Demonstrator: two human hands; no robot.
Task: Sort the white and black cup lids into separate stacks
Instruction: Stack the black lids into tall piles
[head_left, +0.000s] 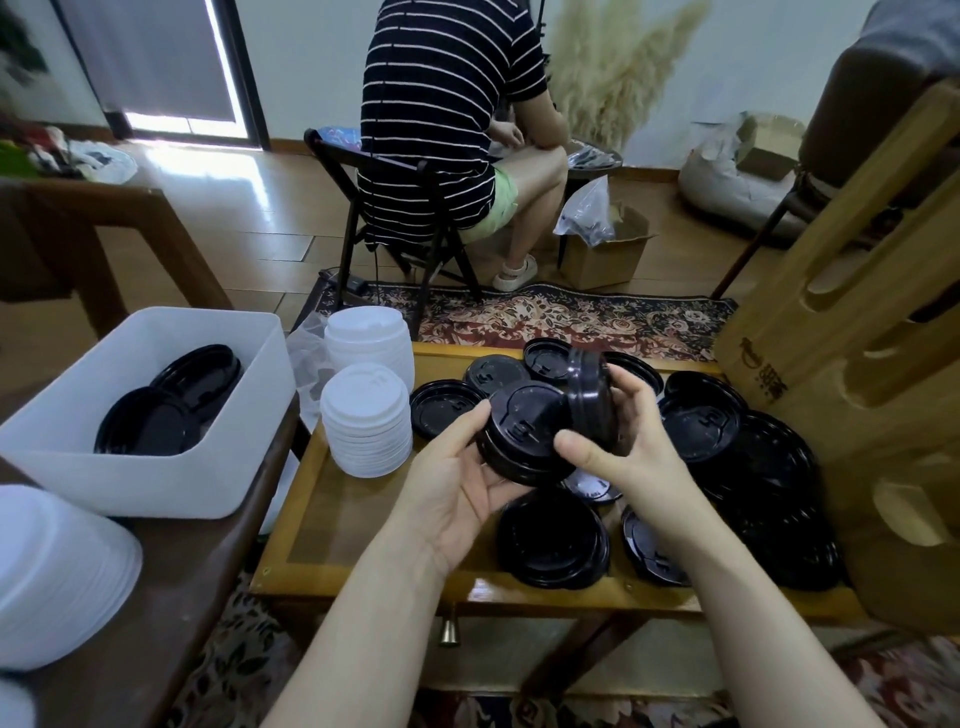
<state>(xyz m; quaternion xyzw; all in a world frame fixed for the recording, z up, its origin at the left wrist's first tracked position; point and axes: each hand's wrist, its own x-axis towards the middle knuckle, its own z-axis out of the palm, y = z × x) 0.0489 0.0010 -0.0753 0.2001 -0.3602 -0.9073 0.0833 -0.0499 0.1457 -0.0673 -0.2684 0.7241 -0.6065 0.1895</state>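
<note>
My left hand (457, 473) holds a short stack of black lids (524, 431) from below and the left, above the low wooden table (332, 519). My right hand (618, 436) grips another black lid stack (589, 395) tilted on edge, just right of the first. Two stacks of white lids (366, 421) stand at the table's far left. Loose black lids (556, 540) lie scattered over the middle and right of the table. One white lid (589, 486) peeks out under my right hand.
A white bin (234, 467) holding black lids sits on a dark side table at the left. A stack of white bowls (57, 571) is at the near left. A wooden chair back (852, 322) stands at the right. A person sits on a folding chair beyond the table.
</note>
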